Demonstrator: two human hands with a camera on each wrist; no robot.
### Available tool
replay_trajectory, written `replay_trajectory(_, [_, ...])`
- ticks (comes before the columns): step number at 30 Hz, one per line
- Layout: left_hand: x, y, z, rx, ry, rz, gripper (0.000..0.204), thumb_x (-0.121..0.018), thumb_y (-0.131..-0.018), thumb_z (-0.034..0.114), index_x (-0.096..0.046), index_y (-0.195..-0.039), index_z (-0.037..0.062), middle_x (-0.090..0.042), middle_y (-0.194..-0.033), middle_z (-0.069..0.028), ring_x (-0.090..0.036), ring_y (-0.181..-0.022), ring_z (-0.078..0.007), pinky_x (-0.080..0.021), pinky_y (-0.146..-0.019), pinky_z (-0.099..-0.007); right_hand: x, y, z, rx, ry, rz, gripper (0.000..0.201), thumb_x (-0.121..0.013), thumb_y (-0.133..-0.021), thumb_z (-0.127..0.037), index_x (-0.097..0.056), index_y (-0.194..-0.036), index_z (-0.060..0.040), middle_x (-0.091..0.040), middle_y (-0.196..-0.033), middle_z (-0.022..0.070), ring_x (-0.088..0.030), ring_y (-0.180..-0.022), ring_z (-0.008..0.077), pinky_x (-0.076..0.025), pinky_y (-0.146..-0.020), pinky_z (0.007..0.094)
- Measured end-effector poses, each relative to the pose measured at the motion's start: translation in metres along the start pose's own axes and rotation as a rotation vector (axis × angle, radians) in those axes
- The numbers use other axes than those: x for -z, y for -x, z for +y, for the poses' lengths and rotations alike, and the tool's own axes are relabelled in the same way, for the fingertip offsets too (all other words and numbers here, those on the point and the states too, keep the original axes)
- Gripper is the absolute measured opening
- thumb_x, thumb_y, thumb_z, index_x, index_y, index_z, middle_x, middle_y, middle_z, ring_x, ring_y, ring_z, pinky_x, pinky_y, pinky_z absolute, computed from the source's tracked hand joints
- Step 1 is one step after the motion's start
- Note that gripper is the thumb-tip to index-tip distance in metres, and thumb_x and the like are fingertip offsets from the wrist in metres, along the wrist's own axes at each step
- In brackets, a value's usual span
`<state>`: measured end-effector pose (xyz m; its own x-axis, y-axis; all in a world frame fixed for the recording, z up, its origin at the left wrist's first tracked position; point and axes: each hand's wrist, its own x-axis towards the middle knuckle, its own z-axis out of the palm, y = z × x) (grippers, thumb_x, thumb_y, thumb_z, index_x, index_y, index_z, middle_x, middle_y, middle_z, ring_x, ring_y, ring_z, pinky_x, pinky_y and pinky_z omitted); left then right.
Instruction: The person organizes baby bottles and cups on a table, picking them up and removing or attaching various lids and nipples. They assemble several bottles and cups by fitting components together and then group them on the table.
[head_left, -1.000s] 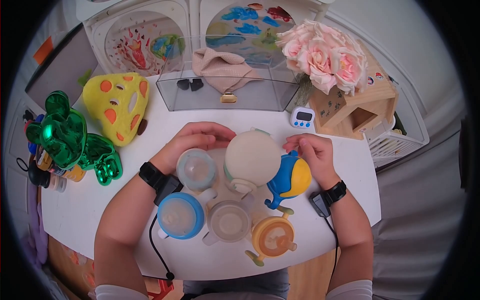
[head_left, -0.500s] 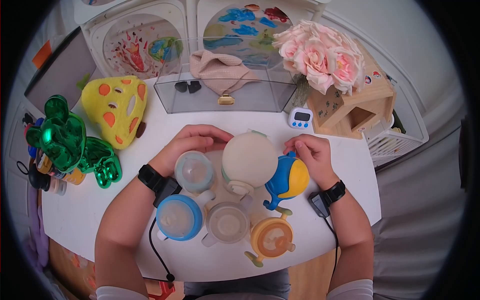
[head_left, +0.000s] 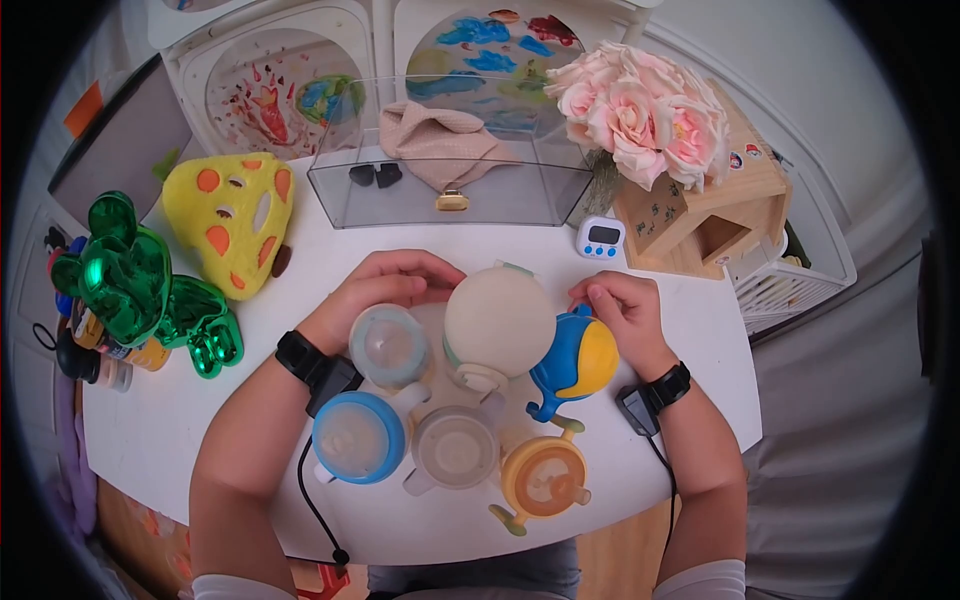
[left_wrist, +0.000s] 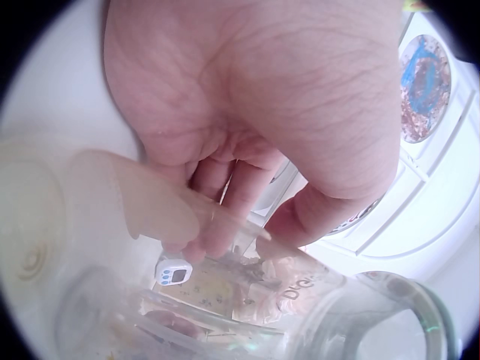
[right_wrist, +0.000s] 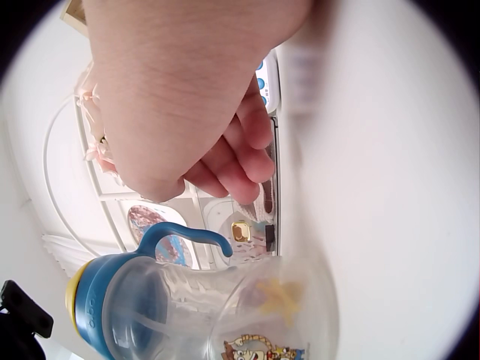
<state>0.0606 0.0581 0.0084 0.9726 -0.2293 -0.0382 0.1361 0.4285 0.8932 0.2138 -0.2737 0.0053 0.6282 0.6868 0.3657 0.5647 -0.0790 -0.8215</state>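
Note:
My left hand point(head_left: 385, 290) rests on the table with loosely bent fingers, behind a clear baby bottle point(head_left: 390, 346) and left of a large cream-topped bottle point(head_left: 500, 321). In the left wrist view, the transparent bottle point(left_wrist: 300, 277) overlaps its fingertips. My right hand point(head_left: 632, 312) holds nothing, its fingers loosely curled, beside a blue and yellow sippy cup point(head_left: 585, 360). That cup's blue handle point(right_wrist: 187, 232) shows below the hand in the right wrist view. Nearer me stand a blue-rimmed bottle point(head_left: 358, 437), a greyish two-handled cup point(head_left: 455, 446) and an orange-lidded straw cup point(head_left: 545, 476).
A clear box point(head_left: 450, 210) with a pink cloth stands at the back. A white timer point(head_left: 601, 237), pink roses point(head_left: 640, 115) and a wooden house point(head_left: 700, 215) are at right. At left are a yellow plush point(head_left: 230, 225) and a shiny green figure point(head_left: 130, 270).
The head view has shifted slightly. Both hands and all the cups and bottles keep their places.

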Motion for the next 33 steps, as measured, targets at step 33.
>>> replay_trajectory(33, [0.0014,-0.0006,0.0005,0.004,-0.027,-0.004,0.04,-0.058,-0.102,0.012,-0.065,-0.136,-0.0076,-0.069,-0.138,-0.0194,-0.063,-0.135,-0.028,-0.046,-0.119,-0.0396,0.0009,0.0004,-0.0041,0.036,0.046,0.004,0.02,-0.063,-0.105,-0.006,-0.078,-0.096,0.0034,-0.076,-0.08,0.009,-0.072,-0.069,0.0132,-0.057,-0.067,0.0264])
